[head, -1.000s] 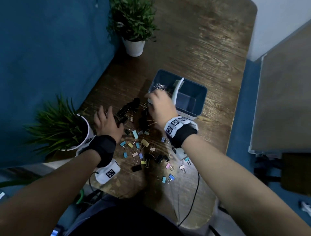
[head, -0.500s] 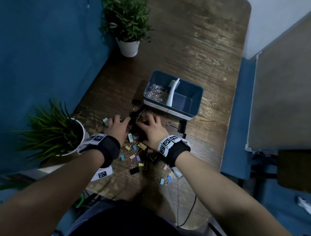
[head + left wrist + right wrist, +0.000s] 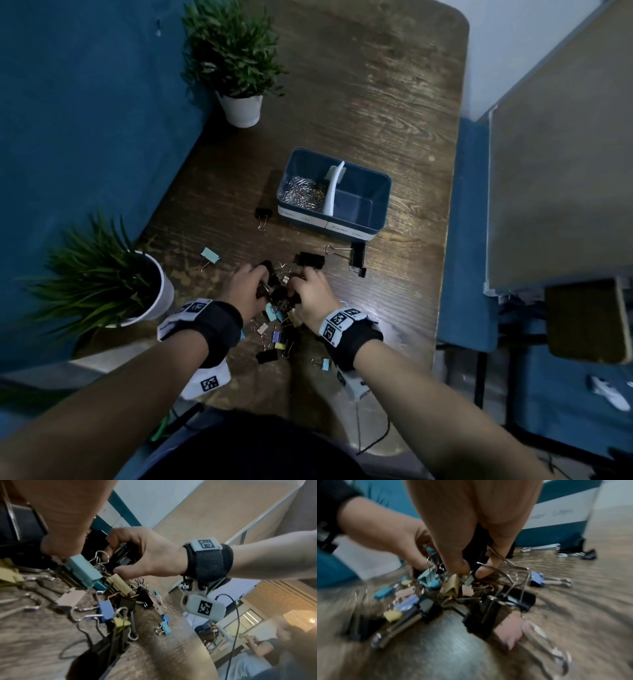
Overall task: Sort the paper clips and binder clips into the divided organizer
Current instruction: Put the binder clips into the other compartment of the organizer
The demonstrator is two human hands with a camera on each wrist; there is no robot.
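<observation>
Binder clips (image 3: 279, 294), mixed black and pastel, lie heaped on the wooden table (image 3: 370, 85) on the near side of the divided organizer (image 3: 356, 222), which serves as landmark for what follows. Left hand (image 3: 248, 291): fingers curled down into the heap, closed round black clips. Right hand (image 3: 313, 294): likewise curled, and in the left wrist view its thumb and fingers (image 3: 120, 539) pinch a black clip body while other clips crowd beneath. Strays: one black clip (image 3: 263, 214) just beside the organizer's left end; a teal clip (image 3: 209, 255) further out to the near left; two large black clips (image 3: 357, 255) just before its front wall; small coloured ones (image 3: 279, 337) scattered nearer the person than the heap. Organizer contents: paper clips (image 3: 303, 195), silver, fill the left compartment; the right compartment (image 3: 352, 205) shows only its bare floor; a white divider (image 3: 334, 190) stands between. Step in hand, by judgement: the paper-clip half looks settled and the first double handful of binder clips is being gathered. Next move calls for a firm closing of both hands under the load, a lift clear of the table, a carry over the front wall and a release on the right of the divider only; wire handles tangle and may drag loose clips along. Beyond: two potted plants (image 3: 239, 109), left of the organizer.
</observation>
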